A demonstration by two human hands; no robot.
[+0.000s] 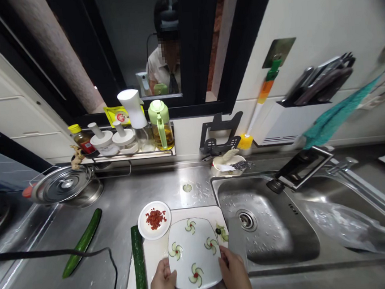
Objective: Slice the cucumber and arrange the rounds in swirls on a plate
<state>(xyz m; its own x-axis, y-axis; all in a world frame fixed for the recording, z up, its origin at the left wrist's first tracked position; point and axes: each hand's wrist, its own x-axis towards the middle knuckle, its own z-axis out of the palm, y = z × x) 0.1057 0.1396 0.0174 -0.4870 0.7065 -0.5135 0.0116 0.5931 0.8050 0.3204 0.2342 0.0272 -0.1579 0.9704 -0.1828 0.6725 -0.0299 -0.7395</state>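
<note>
A white, rounded-square plate (194, 251) is held between my two hands over the white cutting board (156, 273). My left hand (162, 282) grips its left edge, thumb near the rim. At the right edge, my right hand (235, 271) is closed on the rim. Several pinwheel flowers of thin cucumber slices with red centres, one a front flower (195, 276), lie around the plate. Left of it, a cucumber (139, 270) lies along the board. A small white dish (145, 231) of red dried berries (155, 218) sits behind. A grey knife blade (237, 237) shows beside my right hand.
A second cucumber (83, 242) and a black cable (53, 253) are on the left. Cucumber scraps (223, 233) sit at the board's right, beside the steel sink (271, 241). A lidded pot (66, 185) stands back left, near a seasoning shelf (129, 156). Knives (321, 79) hang at right.
</note>
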